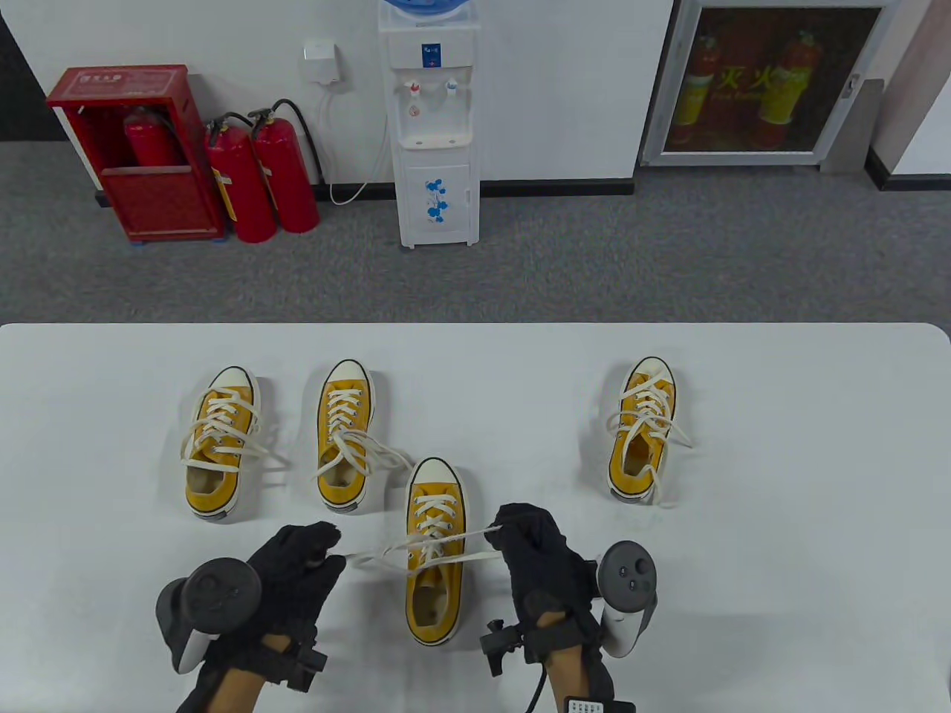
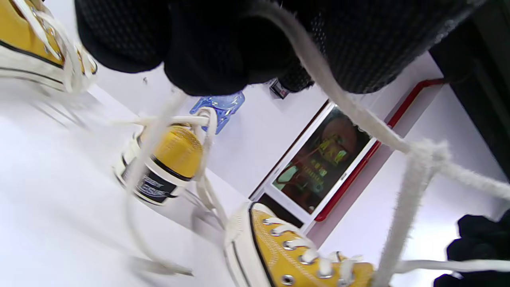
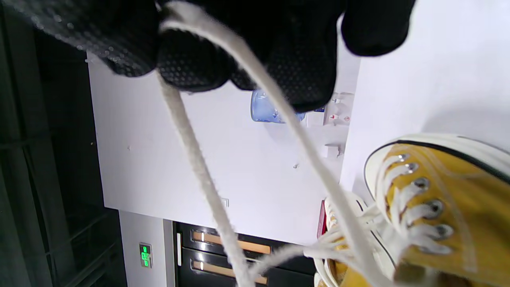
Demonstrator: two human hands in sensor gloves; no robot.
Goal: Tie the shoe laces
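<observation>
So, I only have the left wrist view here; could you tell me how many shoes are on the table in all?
Observer: Four yellow shoes. The near shoe lies between the hands, the others farther back.
Operator: Thank you. Is the right hand holding a lace too?
Observer: Yes, the right hand pinches a lace end, pulled out sideways from the near shoe.
Operator: And where is the shoe I cannot see?
Observer: The far-right shoe stands alone, apart from the other three, its laces lying loose.
</observation>
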